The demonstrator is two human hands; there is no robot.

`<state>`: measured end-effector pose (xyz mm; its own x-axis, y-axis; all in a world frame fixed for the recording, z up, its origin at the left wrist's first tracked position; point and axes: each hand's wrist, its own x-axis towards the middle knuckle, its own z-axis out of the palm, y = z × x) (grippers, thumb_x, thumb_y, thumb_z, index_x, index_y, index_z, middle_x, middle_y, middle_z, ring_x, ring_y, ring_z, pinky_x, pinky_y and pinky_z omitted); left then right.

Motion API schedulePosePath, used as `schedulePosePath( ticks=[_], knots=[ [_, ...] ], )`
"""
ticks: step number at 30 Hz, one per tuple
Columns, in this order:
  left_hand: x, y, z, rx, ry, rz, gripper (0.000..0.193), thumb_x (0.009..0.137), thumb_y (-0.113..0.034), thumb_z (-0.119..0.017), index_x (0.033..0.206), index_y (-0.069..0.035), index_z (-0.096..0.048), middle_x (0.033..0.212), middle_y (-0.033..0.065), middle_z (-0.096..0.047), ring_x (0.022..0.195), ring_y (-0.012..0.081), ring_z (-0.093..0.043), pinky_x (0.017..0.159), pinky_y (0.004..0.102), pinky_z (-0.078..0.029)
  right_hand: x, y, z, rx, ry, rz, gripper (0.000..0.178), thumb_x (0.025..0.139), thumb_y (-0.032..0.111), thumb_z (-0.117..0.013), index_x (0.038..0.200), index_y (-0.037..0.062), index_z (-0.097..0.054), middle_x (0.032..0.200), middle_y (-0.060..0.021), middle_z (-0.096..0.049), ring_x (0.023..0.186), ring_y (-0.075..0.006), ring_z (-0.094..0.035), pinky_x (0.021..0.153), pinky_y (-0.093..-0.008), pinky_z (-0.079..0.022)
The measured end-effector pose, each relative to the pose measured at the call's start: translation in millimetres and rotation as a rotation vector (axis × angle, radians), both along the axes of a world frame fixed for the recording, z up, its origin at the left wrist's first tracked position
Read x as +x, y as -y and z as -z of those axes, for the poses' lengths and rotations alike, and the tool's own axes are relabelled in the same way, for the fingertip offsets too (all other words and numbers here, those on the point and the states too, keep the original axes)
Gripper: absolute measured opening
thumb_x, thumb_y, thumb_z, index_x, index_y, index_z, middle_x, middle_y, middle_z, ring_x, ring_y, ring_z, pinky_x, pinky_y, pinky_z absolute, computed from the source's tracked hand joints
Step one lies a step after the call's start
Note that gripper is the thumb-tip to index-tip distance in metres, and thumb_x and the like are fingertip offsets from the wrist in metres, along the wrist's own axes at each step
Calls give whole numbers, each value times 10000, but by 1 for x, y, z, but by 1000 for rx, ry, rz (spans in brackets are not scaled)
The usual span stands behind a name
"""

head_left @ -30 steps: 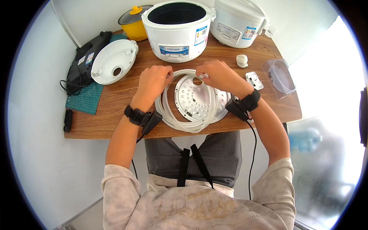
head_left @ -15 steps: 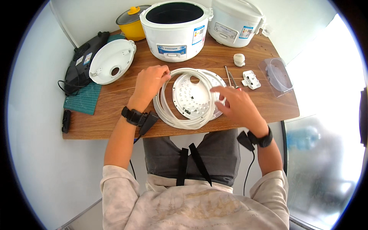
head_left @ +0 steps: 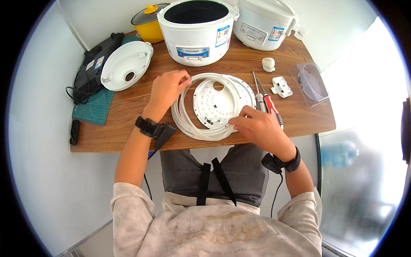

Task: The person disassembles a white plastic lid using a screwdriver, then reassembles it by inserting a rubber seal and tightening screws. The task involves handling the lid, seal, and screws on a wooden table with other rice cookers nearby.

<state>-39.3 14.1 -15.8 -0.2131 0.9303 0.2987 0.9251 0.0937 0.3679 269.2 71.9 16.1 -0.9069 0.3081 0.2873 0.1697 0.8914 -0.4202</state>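
Whitish translucent rings (head_left: 205, 135), probably sealing rings, lie partly over a white perforated disc (head_left: 224, 100) near the table's front edge. At their upper left, my left hand (head_left: 168, 89) has its thumb and fingers closed on the rim. My right hand (head_left: 262, 129) pinches the lower right part of the rim, knuckles up. Several small black pieces, like screws (head_left: 208, 121), rest on the disc, seen through the rings' opening. A grey-handled screwdriver (head_left: 260, 103) and a red-and-black-handled screwdriver (head_left: 270, 106) lie just beyond my right hand.
Behind stand an open white rice cooker (head_left: 195, 40), a closed one (head_left: 259, 25) and a yellow pot (head_left: 150, 32). A white lid shell (head_left: 124, 60) leans by a black appliance (head_left: 92, 68) on a green mat (head_left: 92, 112). Small white parts (head_left: 281, 87) and a clear plastic cover (head_left: 311, 81) sit right.
My right hand has come down toward me from the disc's right side and closed on the lower right of the rings, uncovering the screwdriver handles. My left hand stays on the rim.
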Motion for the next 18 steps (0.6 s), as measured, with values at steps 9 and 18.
schedulePosePath(
  ticks=[9,18],
  knots=[
    [-2,-1,0,-22,13,15,153,913,-236,-700,964,-92,-698,897,72,-729,784,229,-696,668,347,-541,-8,3,7,-24,-20,-24,154,843,3,-654,987,55,-669,949,-93,-616,763,-293,-664,638,-383,-540],
    [0,-1,-2,-43,36,8,152,918,-235,-694,973,-93,-694,894,68,-726,783,225,-690,665,348,-534,3,7,18,54,-49,-16,204,789,-28,-647,979,44,-629,1061,-94,-613,849,-285,-677,681,-388,-560]
  ],
)
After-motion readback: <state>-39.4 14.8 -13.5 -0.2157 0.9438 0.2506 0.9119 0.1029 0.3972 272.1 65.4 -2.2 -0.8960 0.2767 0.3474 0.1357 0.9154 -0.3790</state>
